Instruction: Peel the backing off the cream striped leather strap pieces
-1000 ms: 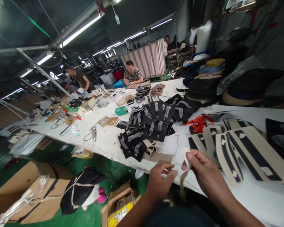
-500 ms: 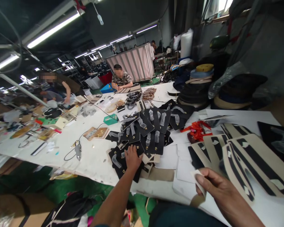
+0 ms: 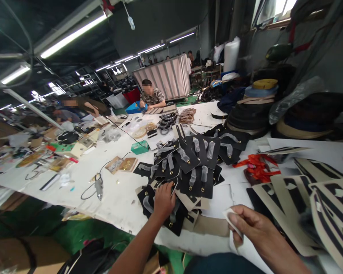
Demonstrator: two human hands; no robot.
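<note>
Change noted: a second ago my left hand (image 3: 164, 199) hung beside my right; now it is at the lower left of the pile of black panels (image 3: 198, 182), just left of the frame's lower centre. Its fingers are bent over one panel near a gold ring; whether they pinch the edge or only rest on it, I cannot tell. My right hand (image 3: 250, 224), lower right of centre, has kept its thumb and forefinger pressed together on a small whitish piece (image 3: 228, 214), clear of the pile. Reading: the hands have parted, the whitish piece merely kept in grip while the left attends to the panels. The pile lies on the white worktop (image 3: 117, 201), many panels bearing a plastic-wrapped strap (image 3: 210, 150). Beige pieces with black bands (image 3: 286, 213) fan out at the lower right, beyond the orange-red bundle (image 3: 258, 165). Labels: no brand or lettering legible on panels, whitish piece or beige pieces; any small print is beyond reading here.
</note>
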